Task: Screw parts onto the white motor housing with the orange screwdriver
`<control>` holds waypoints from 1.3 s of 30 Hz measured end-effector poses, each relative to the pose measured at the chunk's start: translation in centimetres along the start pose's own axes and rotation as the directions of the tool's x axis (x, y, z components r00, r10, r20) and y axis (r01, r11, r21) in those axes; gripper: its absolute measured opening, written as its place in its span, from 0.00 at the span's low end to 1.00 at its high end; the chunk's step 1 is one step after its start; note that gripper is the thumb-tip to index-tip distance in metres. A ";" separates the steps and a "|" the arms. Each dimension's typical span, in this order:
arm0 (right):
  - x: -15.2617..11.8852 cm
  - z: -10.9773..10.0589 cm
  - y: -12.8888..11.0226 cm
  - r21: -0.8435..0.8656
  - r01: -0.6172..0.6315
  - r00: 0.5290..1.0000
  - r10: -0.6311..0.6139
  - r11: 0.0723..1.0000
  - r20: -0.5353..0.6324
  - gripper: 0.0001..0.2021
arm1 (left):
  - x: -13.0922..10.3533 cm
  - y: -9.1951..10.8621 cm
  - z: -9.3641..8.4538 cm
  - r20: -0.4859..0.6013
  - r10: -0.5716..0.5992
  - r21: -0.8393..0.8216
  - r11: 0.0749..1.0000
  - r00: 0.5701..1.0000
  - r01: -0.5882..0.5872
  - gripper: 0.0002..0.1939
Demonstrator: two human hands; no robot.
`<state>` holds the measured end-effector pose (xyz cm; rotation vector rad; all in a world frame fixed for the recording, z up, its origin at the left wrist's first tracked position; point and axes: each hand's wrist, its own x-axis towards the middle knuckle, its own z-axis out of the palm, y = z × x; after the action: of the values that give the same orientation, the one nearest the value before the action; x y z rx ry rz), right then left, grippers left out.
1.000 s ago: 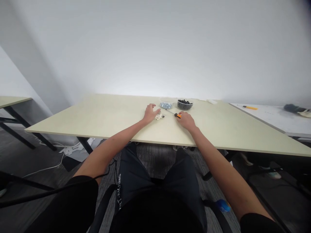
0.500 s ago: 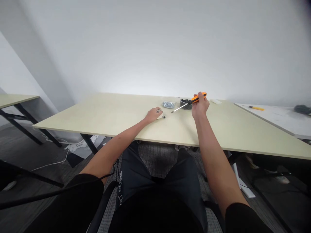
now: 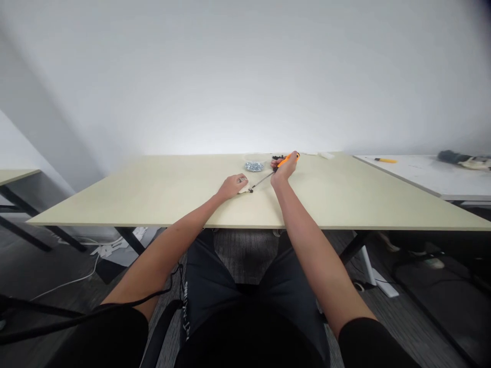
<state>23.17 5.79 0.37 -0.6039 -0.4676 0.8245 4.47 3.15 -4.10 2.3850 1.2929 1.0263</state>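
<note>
My right hand (image 3: 284,166) is wrapped round the orange and black handle of a screwdriver (image 3: 288,159). The shaft slants down to the left, and its tip is at a small dark piece (image 3: 250,190) on the tabletop. My left hand (image 3: 231,186) holds a small pale part with a metallic bit (image 3: 242,179) against the table, just left of the tip; the fingers hide much of it. Behind my hands sits a clear container of silvery small pieces (image 3: 253,166). A container of black pieces (image 3: 276,158) is partly hidden by my right hand.
The pale table (image 3: 184,174) runs up to the wall. At the back right lie a white item (image 3: 326,155) and, on a white board (image 3: 418,176), a yellow-handled tool (image 3: 385,160) and a dark bundle (image 3: 454,156).
My right hand has moved left and lowered the screwdriver, bringing its tip down to the small dark piece. My left hand still holds the pale part. The camera view has shifted.
</note>
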 end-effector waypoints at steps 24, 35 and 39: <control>-1.2 0.7 0.7 -0.128 0.134 0.991 -0.133 0.983 0.013 0.22 | -1.0 1.4 -0.4 0.045 0.162 0.096 0.981 0.986 -0.166 0.16; -1.7 1.0 0.0 -0.137 0.100 0.995 -0.100 0.985 0.007 0.22 | -1.1 1.4 -0.5 0.042 0.170 0.094 0.980 0.985 -0.173 0.15; -2.1 1.1 -0.2 -0.136 0.104 0.995 -0.103 0.985 0.016 0.20 | -1.1 1.5 -0.5 0.039 0.183 0.101 0.977 0.982 -0.186 0.15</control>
<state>21.36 4.42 1.03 -0.6971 -0.5625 0.7003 4.70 1.38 -3.50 2.6299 1.1596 0.9902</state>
